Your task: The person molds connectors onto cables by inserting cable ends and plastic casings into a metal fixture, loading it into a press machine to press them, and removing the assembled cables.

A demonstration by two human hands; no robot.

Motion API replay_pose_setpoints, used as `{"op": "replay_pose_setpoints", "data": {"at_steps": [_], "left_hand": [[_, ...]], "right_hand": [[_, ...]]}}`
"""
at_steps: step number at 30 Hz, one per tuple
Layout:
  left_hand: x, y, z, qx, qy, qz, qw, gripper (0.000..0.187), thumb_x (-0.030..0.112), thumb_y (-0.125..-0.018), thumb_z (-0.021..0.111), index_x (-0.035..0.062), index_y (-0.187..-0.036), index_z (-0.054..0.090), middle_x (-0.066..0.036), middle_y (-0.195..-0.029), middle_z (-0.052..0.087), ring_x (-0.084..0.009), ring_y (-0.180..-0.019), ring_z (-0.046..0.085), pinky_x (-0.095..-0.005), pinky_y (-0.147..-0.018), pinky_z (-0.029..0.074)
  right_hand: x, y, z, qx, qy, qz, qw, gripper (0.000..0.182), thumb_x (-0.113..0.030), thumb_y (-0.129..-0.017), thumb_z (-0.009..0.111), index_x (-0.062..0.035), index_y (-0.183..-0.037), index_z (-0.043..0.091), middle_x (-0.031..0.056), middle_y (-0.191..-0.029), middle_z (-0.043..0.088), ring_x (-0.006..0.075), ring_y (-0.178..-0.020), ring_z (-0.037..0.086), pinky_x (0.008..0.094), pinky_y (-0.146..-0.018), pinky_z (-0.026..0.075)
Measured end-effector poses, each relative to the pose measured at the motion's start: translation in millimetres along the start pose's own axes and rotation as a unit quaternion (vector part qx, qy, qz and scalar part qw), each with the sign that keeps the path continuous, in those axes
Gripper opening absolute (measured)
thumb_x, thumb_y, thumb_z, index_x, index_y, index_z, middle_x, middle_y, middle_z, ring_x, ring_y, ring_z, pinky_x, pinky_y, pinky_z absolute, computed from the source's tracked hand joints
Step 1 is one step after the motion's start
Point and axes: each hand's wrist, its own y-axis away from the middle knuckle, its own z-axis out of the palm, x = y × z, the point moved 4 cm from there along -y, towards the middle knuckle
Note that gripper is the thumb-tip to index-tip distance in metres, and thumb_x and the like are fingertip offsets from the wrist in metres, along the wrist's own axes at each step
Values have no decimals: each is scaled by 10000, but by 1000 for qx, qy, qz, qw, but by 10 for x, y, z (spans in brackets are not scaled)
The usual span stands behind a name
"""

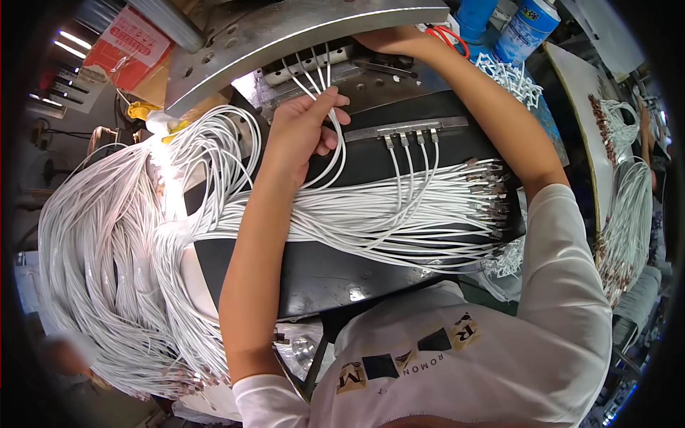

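The left hand's [303, 132] grip is pinched around a few thin white cables [314, 78], whose ends run up into a slotted fixture [314, 60] under a curved metal plate [285, 32]. The right hand [389, 39] reaches beneath that plate, and whether its grip is clenched or released cannot be told. The cables look light, limp and smooth, likely to slide and tangle, so taking them near the plug ends seems best. A large bundle [107, 271] drapes over the dark tabletop [335, 271]. A spray can [524, 28] stands behind, its label unreadable; the shirt [457, 342] reads "ROMON".
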Motion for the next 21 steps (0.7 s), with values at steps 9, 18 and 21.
{"op": "replay_pose_setpoints", "data": {"at_steps": [9,18,21], "left_hand": [[-18,42,68,14,-9,40,999,299,286,-1066,629,9,-1093,736,-5,-805,674,-57,-490,528,-199,-425,356],[411,1055,-498,-84,-31,259,962,286,209,-1086,585,-46,-1159,689,-66,-771,667,-103,-587,638,-232,-511,501],[405,1163,-868,275,212,266,899,337,211,-1072,619,-35,-1301,588,-105,-1080,703,-147,-938,711,-245,-730,573]], "right_hand": [[155,-12,180,-41,-18,41,998,315,-310,-1003,621,-81,-1209,682,156,-1141,723,312,-1035,686,438,-908,543],[275,154,289,-52,53,-9,997,341,-192,-1049,503,-3,-1323,581,238,-1252,649,397,-1156,624,478,-1004,490],[-131,275,-285,26,0,-22,999,267,-213,-1046,540,-45,-1225,645,211,-1130,699,415,-1068,652,492,-925,518]]}}
